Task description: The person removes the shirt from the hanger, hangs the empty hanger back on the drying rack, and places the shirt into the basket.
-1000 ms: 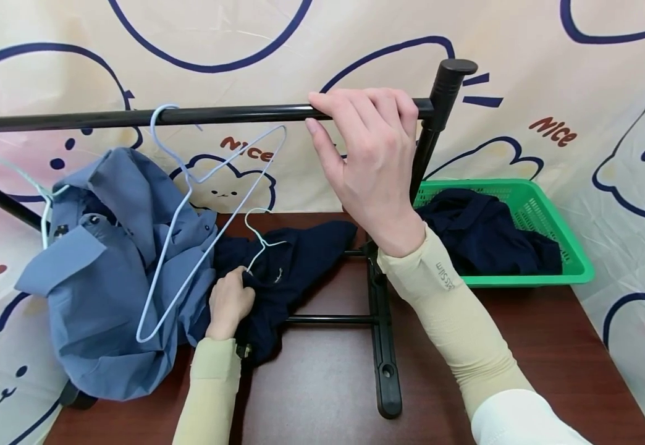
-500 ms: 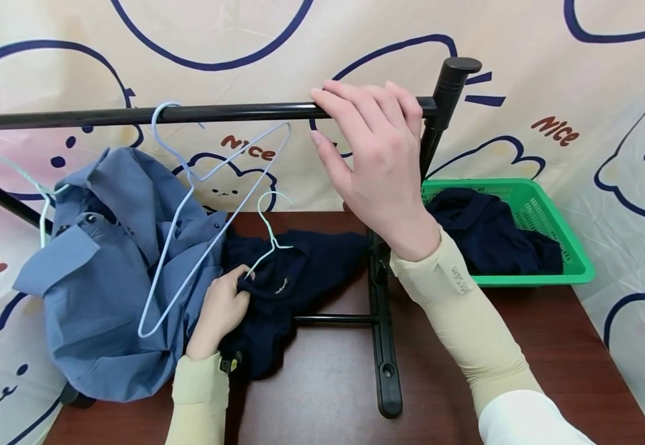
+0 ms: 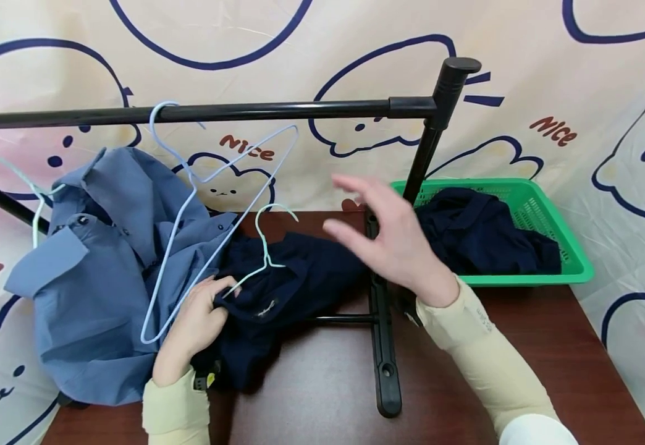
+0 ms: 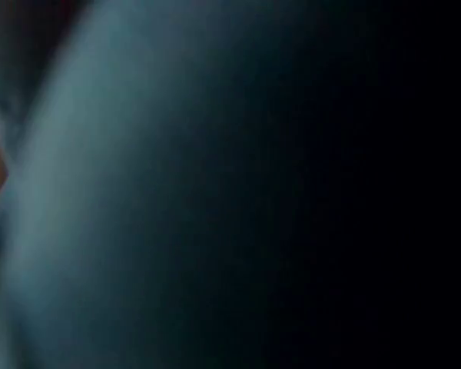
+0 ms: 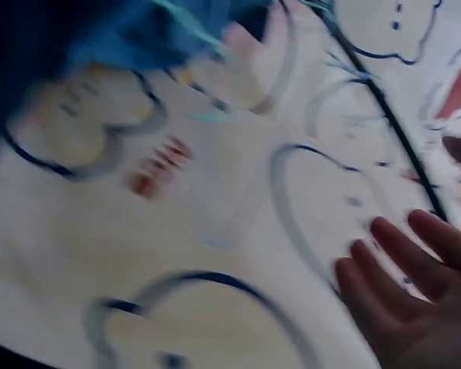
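My left hand (image 3: pixel 197 318) grips the edge of a navy garment (image 3: pixel 311 278) where one arm of a mint-green hanger (image 3: pixel 267 250) enters it. The hanger's hook stands up above the cloth, and a small white mark shows on the garment. The right hand (image 3: pixel 395 241), blurred, hovers below the rack bar (image 3: pixel 278 111) with fingers spread and nothing in them; the right wrist view also shows its loose fingers (image 5: pixel 415 284). Blurred blue cloth (image 4: pixel 100 192) fills most of the left wrist view.
Left of the garment, a blue shirt (image 3: pixel 94 321) hangs on another mint hanger (image 3: pixel 28 179). A bare light-blue hanger (image 3: pixel 189 179) dangles from the bar. Behind right, a green basket (image 3: pixel 575 259) holds navy cloth (image 3: pixel 484 235). The rack's foot (image 3: pixel 387 371) rests on the brown table (image 3: pixel 322 383).
The right hand has let go of the bar and dropped below it. The left hand has drawn the navy garment and its hanger toward me and leftward.
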The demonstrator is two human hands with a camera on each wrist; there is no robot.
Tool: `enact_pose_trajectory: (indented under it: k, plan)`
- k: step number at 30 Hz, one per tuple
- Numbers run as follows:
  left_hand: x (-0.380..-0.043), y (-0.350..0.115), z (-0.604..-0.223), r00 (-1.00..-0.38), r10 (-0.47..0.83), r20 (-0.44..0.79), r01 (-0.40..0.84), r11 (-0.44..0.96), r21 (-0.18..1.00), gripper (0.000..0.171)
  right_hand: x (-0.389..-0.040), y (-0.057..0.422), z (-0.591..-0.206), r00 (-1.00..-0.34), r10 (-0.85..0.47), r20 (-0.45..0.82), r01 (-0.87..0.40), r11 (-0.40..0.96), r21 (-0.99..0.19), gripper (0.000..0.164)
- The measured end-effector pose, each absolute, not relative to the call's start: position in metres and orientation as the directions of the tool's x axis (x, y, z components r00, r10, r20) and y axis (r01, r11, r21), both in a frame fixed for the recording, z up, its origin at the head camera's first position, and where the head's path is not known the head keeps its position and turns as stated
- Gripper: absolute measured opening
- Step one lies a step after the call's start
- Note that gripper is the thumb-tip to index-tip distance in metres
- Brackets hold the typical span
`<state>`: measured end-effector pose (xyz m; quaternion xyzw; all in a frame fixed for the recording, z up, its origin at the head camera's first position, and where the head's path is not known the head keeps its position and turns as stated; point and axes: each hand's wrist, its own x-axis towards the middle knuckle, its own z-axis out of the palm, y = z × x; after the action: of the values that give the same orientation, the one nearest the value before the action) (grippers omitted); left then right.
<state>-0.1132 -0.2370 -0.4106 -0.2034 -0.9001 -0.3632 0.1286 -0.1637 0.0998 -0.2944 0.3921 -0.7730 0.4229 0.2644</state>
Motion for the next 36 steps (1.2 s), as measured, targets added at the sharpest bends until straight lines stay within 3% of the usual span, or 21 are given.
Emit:
enact_pose_trajectory:
  k: [2, 4, 7, 11, 20, 28, 36]
  plan:
    - [-0.11, -0.242, -0.407, -0.875, 0.308, 0.373, 0.483, 0.601, 0.637, 0.045, -0.162, 0.103, -0.318, -0.683, -0.5, 0.532, -0.728, 0.412, -0.547, 0.073]
    - [-0.107, -0.245, -0.403, -0.874, 0.335, 0.353, 0.486, 0.563, 0.668, 0.046, -0.16, 0.106, -0.338, -0.749, -0.583, 0.314, -0.637, 0.504, -0.584, 0.085]
    - [-0.103, -0.248, -0.399, -0.871, 0.369, 0.324, 0.484, 0.53, 0.696, 0.047, -0.159, 0.109, -0.362, -0.752, -0.655, 0.076, -0.566, 0.582, -0.584, 0.093]
    - [-0.097, -0.249, -0.394, -0.864, 0.401, 0.304, 0.484, 0.498, 0.72, 0.047, -0.16, 0.117, -0.38, -0.727, -0.682, -0.074, -0.524, 0.621, -0.583, 0.083]
    - [-0.088, -0.231, -0.382, -0.836, 0.459, 0.3, 0.497, 0.402, 0.769, 0.048, -0.154, 0.145, -0.386, -0.661, -0.742, -0.111, -0.485, 0.536, -0.691, 0.026]
    - [-0.083, -0.205, -0.37, -0.818, 0.44, 0.371, 0.545, 0.386, 0.744, 0.046, -0.133, 0.179, -0.355, -0.67, -0.739, -0.068, -0.501, 0.518, -0.693, 0.025]
    - [-0.075, -0.179, -0.349, -0.799, 0.451, 0.398, 0.569, 0.349, 0.745, 0.045, -0.102, 0.208, -0.319, -0.69, -0.724, 0.01, -0.587, 0.551, -0.594, 0.023]
